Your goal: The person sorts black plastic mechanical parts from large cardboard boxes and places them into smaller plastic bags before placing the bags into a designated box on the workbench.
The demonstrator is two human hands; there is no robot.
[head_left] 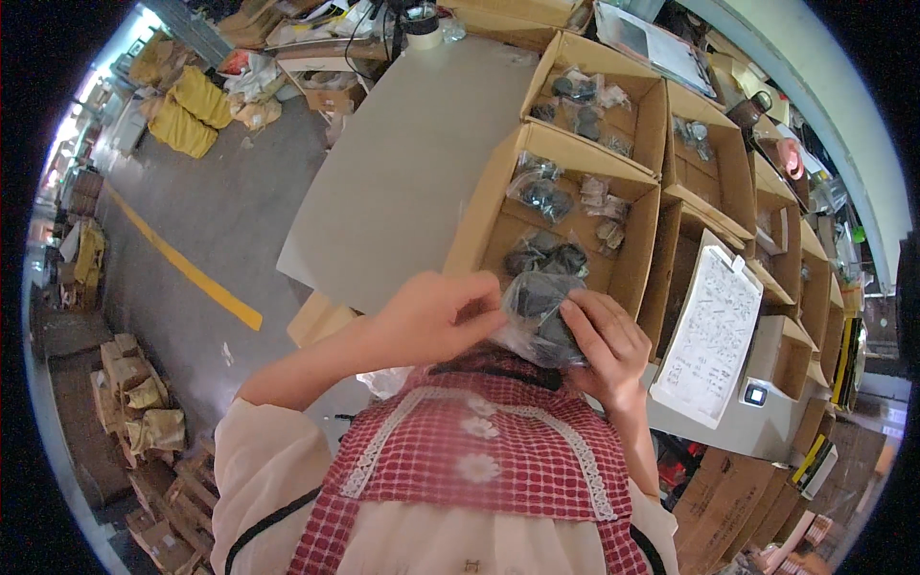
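Close in front of my body I hold a clear plastic bag (pixel 537 331) with dark round parts inside. My left hand (pixel 448 309) has its fingers closed in a pinch at the bag's left side. My right hand (pixel 606 347) grips the bag's right side, fingers curled over the plastic. Just beyond the bag stands an open cardboard box (pixel 621 275). In it lie clear bags of dark parts (pixel 546 199) and small pale packets (pixel 602 196). What the dark parts are, I cannot make out.
More open cardboard boxes (pixel 709 187) stand behind and to the right. A handwritten sheet on a clipboard (pixel 707 331) leans over some boxes. A grey tabletop (pixel 393 172) extends to the left. Yellow sacks (pixel 192 110) and stacked cartons (pixel 144 412) are on the floor.
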